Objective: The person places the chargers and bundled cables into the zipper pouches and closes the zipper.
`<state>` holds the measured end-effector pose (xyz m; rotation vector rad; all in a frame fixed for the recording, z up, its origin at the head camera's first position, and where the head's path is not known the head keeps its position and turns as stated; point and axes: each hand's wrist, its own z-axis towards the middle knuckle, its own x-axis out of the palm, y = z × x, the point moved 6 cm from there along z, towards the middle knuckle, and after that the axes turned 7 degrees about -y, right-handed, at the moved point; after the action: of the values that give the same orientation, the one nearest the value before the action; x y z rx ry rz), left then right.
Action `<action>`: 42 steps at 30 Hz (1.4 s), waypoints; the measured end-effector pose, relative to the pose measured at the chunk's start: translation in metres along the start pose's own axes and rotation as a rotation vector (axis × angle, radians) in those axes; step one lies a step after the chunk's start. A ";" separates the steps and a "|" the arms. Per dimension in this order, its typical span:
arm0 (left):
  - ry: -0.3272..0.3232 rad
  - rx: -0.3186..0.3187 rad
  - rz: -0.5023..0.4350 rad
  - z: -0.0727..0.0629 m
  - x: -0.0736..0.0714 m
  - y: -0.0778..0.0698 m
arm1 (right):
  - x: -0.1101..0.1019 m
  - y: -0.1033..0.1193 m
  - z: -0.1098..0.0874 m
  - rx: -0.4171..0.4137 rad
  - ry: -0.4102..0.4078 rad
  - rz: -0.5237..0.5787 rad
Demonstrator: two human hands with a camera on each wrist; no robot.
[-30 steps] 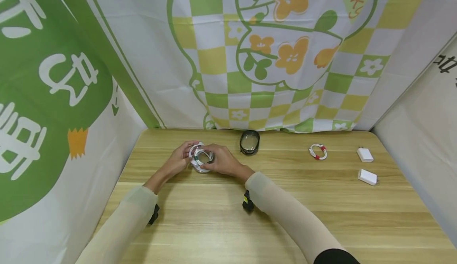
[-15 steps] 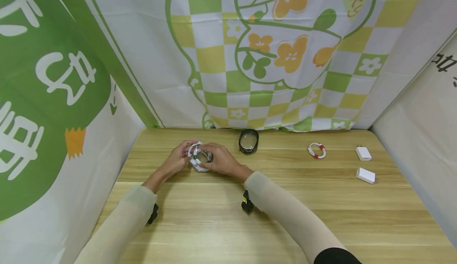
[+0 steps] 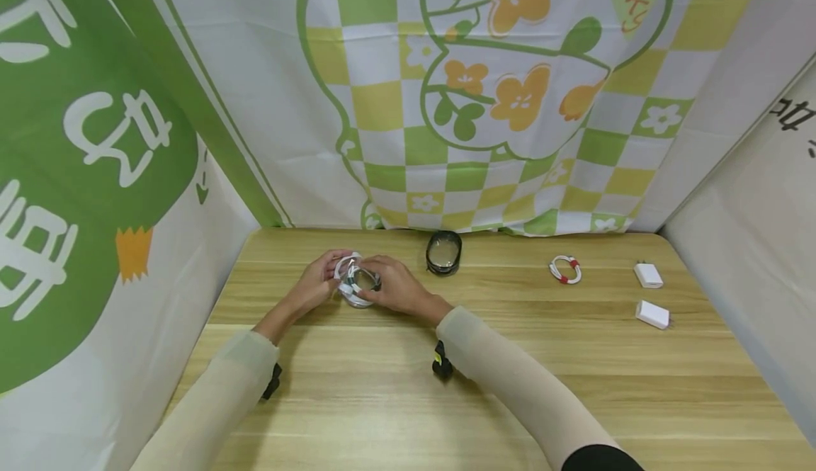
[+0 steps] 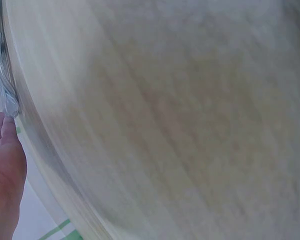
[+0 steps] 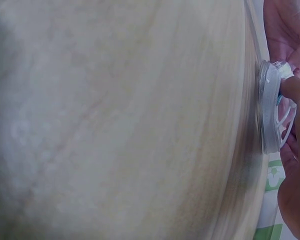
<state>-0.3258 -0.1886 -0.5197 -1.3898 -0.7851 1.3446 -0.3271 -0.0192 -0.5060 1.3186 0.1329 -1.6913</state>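
Toward the back left of the table, both hands are at a coiled white cable (image 3: 351, 281) with a small green band. Under it is a pale, partly see-through round coil (image 3: 358, 303), resting on the table. My left hand (image 3: 314, 283) grips the left side, its thumb in front and fingers behind. My right hand (image 3: 397, 285) pinches the cable's right side between thumb and fingers. In the right wrist view, the thumb presses into the loops near the pale coil (image 5: 270, 107). The left wrist view catches only part of the left hand (image 4: 6, 167), fingertips touching clear loops (image 4: 9, 102).
A coiled black cable (image 3: 444, 270) lies at the back edge, right of the hands. Farther right are a white cable coil with red ties (image 3: 566, 279) and two white charger plugs, one behind (image 3: 649, 275) and one nearer (image 3: 653, 315). A patterned cloth (image 3: 472, 166) hangs behind the wooden table (image 3: 357, 393).
Both hands stay in nearly the same place at the coil. The right fingers and the white loops shift only slightly. The other objects have not moved.
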 end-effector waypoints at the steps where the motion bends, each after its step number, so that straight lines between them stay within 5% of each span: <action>1: -0.007 0.001 0.010 0.000 0.000 0.000 | 0.000 0.000 0.000 0.001 0.004 -0.008; 26: -0.066 -0.010 0.110 0.003 -0.012 -0.005 | 0.001 0.004 0.002 -0.061 0.101 -0.146; 42: -0.119 0.060 -0.036 0.000 -0.019 -0.013 | 0.002 0.006 0.004 -0.099 0.108 -0.168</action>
<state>-0.3268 -0.2028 -0.5017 -1.2526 -0.8380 1.4212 -0.3253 -0.0256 -0.5036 1.3553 0.3948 -1.7297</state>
